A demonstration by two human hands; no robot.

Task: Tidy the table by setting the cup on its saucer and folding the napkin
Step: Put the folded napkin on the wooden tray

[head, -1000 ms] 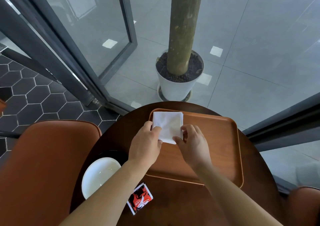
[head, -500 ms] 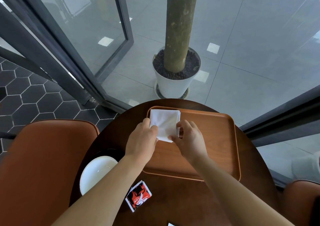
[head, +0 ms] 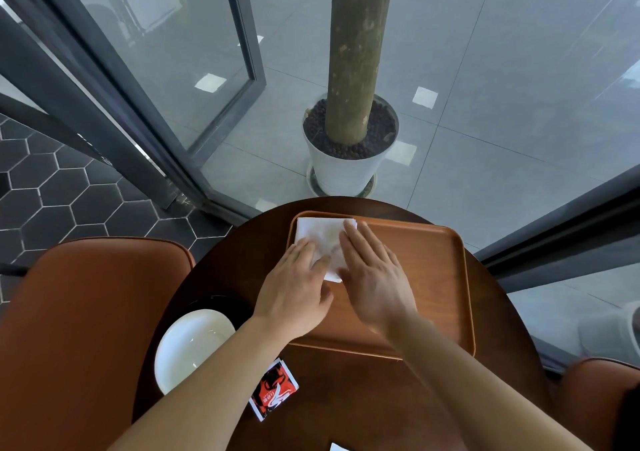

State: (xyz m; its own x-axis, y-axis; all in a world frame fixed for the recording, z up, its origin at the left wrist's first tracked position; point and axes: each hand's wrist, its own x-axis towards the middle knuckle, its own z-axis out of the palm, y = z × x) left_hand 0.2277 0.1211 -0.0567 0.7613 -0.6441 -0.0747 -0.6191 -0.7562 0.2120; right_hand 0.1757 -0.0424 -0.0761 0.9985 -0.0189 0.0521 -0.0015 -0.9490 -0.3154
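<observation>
Wooden tray (head: 426,277): white napkin (head: 318,234) beneath left hand (head: 294,294) and right hand (head: 375,277), fingers (head: 359,242) straight, flat.

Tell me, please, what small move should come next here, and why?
Probably lift both hands away: the left hand and right hand lie flat on the napkin, which sits folded and flat in the far left corner of the tray.

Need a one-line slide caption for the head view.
Left hand and right hand press flat on a white napkin in the far left corner of the wooden tray.
</observation>
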